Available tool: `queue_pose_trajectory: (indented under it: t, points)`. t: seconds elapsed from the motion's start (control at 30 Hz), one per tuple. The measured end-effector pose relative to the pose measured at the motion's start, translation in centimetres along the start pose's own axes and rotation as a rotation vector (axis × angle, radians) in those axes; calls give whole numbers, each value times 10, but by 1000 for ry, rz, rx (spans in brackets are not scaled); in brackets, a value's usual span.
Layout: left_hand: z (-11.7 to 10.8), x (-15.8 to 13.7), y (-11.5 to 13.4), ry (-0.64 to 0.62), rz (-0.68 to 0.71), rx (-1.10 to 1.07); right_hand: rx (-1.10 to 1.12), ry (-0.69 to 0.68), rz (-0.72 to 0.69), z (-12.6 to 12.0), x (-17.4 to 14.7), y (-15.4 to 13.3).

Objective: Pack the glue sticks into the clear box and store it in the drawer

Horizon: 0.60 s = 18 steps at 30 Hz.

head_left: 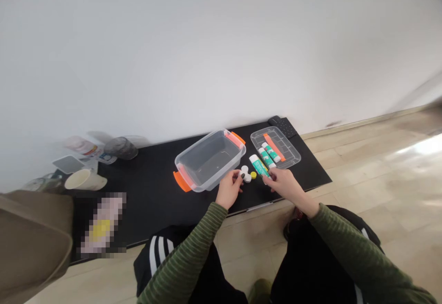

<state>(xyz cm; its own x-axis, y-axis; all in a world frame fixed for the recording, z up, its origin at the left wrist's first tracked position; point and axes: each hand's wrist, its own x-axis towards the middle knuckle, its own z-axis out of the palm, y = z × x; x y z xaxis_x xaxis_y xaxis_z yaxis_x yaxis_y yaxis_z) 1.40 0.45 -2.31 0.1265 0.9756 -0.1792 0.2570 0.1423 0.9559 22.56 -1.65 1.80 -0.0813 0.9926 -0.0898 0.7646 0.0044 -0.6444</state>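
My right hand [283,184] is closed around the lower end of a green glue stick [259,165] with a white top, tilted above the black table. Close by, my left hand [230,189] pinches at a cluster of small round white caps [244,169], its fingertips on one of them. A yellow cap [253,175] lies between my two hands. Two more green-and-white glue sticks [268,155] rest side by side on a clear plastic lid [293,159] with an orange strip. Left of the caps stands a clear plastic box [207,180] with orange handles, its top uncovered.
The black table [152,189] runs along a white wall. On its left are a paper cup [86,180], a dark rounded object [121,148], a bottle lying near the wall and a pixelated item [103,223]. A black keypad-like object [286,127] sits at the far right corner.
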Motion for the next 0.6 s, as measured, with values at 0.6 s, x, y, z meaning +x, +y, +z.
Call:
queue_pose_trajectory:
  t: [0.6]
  points:
    - [2, -5, 18, -99, -236, -891, -17, 43, -169, 7, -9, 14]
